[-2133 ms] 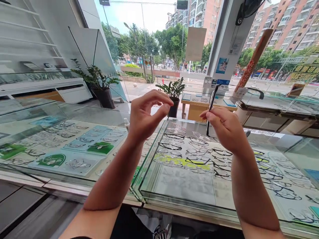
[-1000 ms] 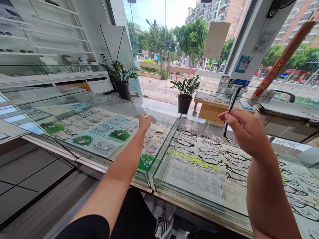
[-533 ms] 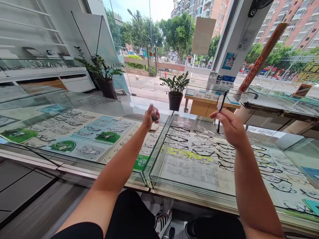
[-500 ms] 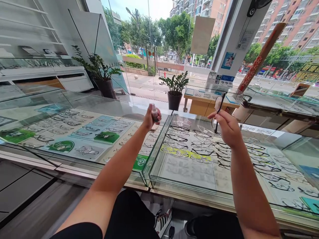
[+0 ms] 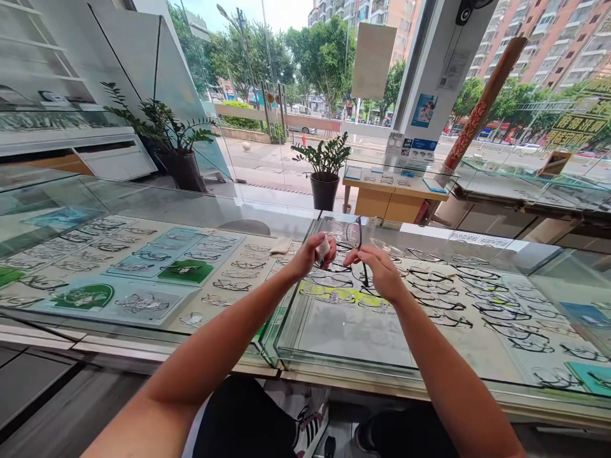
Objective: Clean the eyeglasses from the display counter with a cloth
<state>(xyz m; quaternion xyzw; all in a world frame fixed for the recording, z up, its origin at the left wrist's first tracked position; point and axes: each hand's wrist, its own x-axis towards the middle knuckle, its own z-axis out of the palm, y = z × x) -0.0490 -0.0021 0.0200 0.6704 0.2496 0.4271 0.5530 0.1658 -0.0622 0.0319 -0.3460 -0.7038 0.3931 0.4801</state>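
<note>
Small bottle [image 5: 323, 247] beside dark-framed glasses [image 5: 360, 235]

Left hand's [image 5: 311, 254] grip wraps the bottle; right hand's [image 5: 382, 272] pinches the glasses, towards the right-hand surface's [image 5: 351, 336] far-left corner. A slack pinch could drop them.

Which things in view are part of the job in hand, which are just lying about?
In use:
- small bottle, in the left hand
- dark-framed glasses, in the right hand

Lying about:
- rows of displayed glasses
- potted plants
- pale cloth, untouched; may belong
</note>
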